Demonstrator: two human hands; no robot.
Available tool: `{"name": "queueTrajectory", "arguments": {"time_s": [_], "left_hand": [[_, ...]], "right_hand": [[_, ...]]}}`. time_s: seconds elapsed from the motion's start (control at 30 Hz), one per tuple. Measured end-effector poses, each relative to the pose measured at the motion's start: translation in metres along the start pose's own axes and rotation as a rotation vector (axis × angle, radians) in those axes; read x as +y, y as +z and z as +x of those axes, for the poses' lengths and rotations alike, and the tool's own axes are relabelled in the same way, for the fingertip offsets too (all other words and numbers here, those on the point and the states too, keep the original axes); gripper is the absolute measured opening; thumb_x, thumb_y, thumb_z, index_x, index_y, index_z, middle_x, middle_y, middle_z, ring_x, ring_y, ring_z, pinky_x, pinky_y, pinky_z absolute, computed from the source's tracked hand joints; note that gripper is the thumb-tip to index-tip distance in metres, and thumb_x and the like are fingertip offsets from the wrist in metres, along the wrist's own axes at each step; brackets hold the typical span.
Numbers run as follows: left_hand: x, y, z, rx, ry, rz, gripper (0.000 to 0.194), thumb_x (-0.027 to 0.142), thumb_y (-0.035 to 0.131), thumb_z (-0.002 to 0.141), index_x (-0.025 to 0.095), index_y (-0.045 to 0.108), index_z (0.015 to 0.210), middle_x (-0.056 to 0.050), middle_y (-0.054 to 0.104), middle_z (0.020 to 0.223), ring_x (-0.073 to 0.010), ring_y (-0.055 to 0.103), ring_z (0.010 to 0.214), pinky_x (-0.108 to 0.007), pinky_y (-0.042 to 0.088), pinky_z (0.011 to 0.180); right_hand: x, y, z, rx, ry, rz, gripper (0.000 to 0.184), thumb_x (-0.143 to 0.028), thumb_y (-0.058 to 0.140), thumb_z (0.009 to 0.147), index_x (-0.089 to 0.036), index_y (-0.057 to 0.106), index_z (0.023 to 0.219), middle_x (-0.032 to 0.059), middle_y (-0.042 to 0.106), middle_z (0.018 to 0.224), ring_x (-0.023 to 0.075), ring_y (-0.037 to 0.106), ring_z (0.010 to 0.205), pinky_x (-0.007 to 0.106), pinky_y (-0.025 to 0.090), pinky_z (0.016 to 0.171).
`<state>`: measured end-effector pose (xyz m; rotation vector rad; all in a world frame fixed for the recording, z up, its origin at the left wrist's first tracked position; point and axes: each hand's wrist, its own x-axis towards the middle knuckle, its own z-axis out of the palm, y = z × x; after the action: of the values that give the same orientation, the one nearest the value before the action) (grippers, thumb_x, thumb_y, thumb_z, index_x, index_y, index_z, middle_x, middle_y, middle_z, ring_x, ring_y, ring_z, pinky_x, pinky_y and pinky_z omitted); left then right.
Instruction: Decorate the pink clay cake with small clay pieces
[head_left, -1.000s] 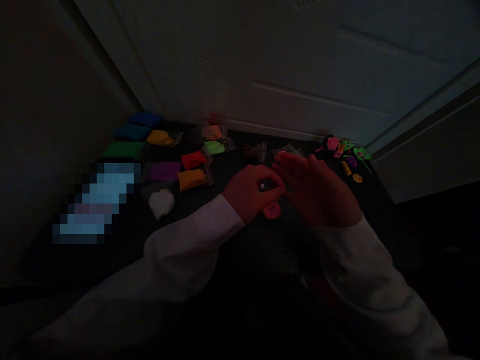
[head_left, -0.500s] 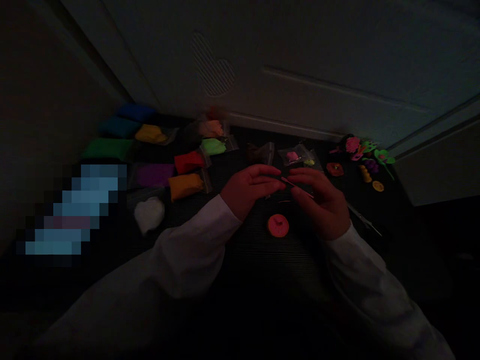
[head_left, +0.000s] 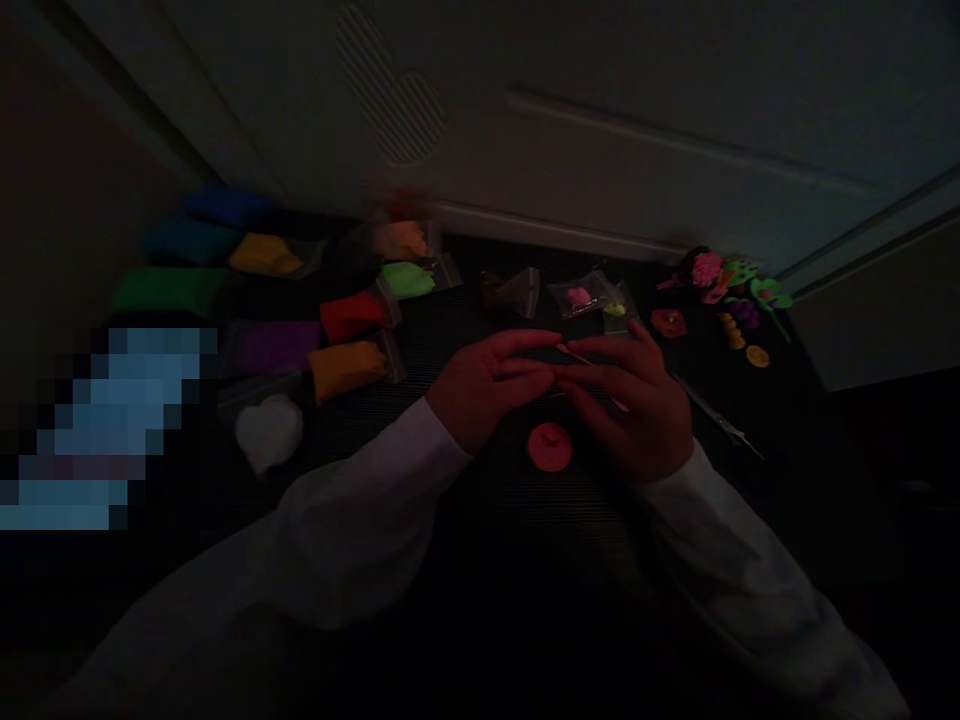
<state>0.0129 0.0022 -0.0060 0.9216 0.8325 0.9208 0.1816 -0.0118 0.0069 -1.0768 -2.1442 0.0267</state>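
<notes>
My right hand (head_left: pixel 630 405) is closed around a thin pink stick (head_left: pixel 574 354), whose far end shows beyond its fingers. The stick looks like a modelling tool, but the dim light hides its detail. My left hand (head_left: pixel 495 390) meets the right at the fingertips, its thumb and fingers bent together; whatever lies between them is too small and dark to name. Just below the hands, a round pink clay disc (head_left: pixel 550 448) with a small raised bit on top rests on the dark ridged table (head_left: pixel 480 520).
Bags of coloured clay lie to the left, among them orange (head_left: pixel 347 370), red (head_left: pixel 352 314), purple (head_left: pixel 277 346) and white (head_left: pixel 268 432). A bag with pink clay (head_left: pixel 578 297) is behind the hands. Scissors (head_left: pixel 720 420) and clay flowers (head_left: pixel 706 270) lie to the right. A pale panel (head_left: pixel 600 180) rises behind.
The fingertips of both hands have come together, and my right fingers now cover more of the pink stick. The view has shifted slightly.
</notes>
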Motion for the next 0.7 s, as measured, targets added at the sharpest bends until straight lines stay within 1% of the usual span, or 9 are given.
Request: {"name": "queueTrajectory", "arguments": {"time_s": [0.13, 0.23, 0.37, 0.57, 0.7], "left_hand": [[-0.0003, 0.0000, 0.0000, 0.013, 0.037, -0.002, 0.037, 0.017, 0.067, 0.067, 0.022, 0.060, 0.103, 0.004, 0.070, 0.078, -0.0067, 0.063, 0.071, -0.019, 0.046, 0.073], [-0.0011, -0.0006, 0.0007, 0.043, 0.066, -0.002, 0.034, 0.020, 0.068, 0.066, 0.020, 0.062, 0.099, 0.003, 0.070, 0.076, -0.0076, 0.063, 0.071, -0.020, 0.046, 0.073], [-0.0005, 0.0007, 0.0003, 0.028, 0.048, -0.012, 0.034, 0.019, 0.069, 0.065, 0.018, 0.062, 0.098, 0.001, 0.070, 0.078, -0.0092, 0.063, 0.073, -0.021, 0.047, 0.073], [-0.0002, 0.0024, -0.0007, 0.013, 0.050, -0.073, 0.028, 0.017, 0.068, 0.066, 0.019, 0.063, 0.093, 0.004, 0.069, 0.074, -0.0057, 0.061, 0.068, -0.016, 0.046, 0.067], [-0.0001, 0.0016, -0.0008, 0.008, 0.044, -0.088, 0.025, 0.018, 0.067, 0.068, 0.020, 0.064, 0.092, 0.004, 0.068, 0.073, -0.0050, 0.060, 0.068, -0.015, 0.044, 0.064]], "right_hand": [[0.0017, 0.0000, -0.0008, 0.006, 0.011, 0.012, 0.014, -0.021, 0.060, 0.076, -0.024, 0.064, 0.089, 0.0032, 0.067, 0.097, 0.0176, 0.062, 0.093, 0.048, 0.032, 0.101], [0.0023, -0.0001, -0.0012, 0.012, 0.050, 0.045, 0.013, -0.022, 0.060, 0.076, -0.024, 0.064, 0.088, 0.0029, 0.067, 0.097, 0.0169, 0.062, 0.093, 0.046, 0.033, 0.101], [0.0020, -0.0002, -0.0010, 0.011, 0.069, 0.068, 0.012, -0.022, 0.061, 0.075, -0.023, 0.063, 0.087, 0.0027, 0.067, 0.097, 0.0168, 0.062, 0.093, 0.045, 0.035, 0.101], [0.0015, 0.0002, -0.0004, 0.001, 0.074, 0.087, 0.013, -0.021, 0.060, 0.075, -0.023, 0.063, 0.088, 0.0033, 0.066, 0.096, 0.0167, 0.061, 0.094, 0.045, 0.036, 0.100], [0.0013, 0.0002, -0.0003, -0.002, 0.080, 0.089, 0.014, -0.021, 0.059, 0.075, -0.023, 0.063, 0.088, 0.0032, 0.067, 0.095, 0.0163, 0.061, 0.093, 0.044, 0.037, 0.100]]}}
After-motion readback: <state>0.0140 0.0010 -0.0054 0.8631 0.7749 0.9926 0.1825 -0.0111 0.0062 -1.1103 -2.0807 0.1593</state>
